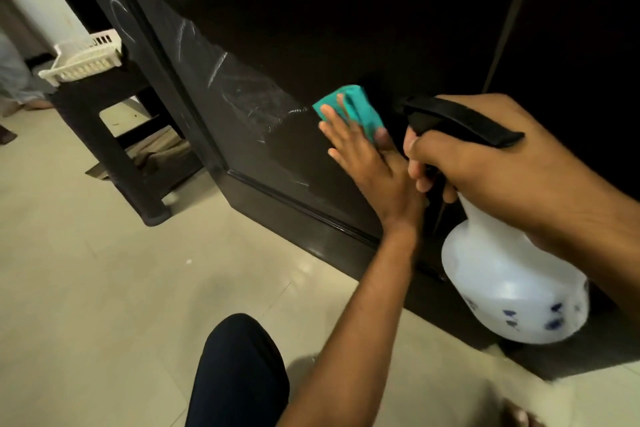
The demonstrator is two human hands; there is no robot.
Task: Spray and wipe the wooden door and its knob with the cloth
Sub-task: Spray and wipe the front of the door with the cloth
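A person's left hand (363,156) presses a folded teal cloth (349,111) flat against the dark wooden door (277,45), fingers straight and spread. The right hand (485,163) grips a white plastic spray bottle (512,284) — upright, black nozzle pointing left at the door.

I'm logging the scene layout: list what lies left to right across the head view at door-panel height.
White slotted plastic basket → dark plastic stool → white smears on the dark wooden door → teal cloth under the left hand → right hand gripping the translucent white spray bottle.
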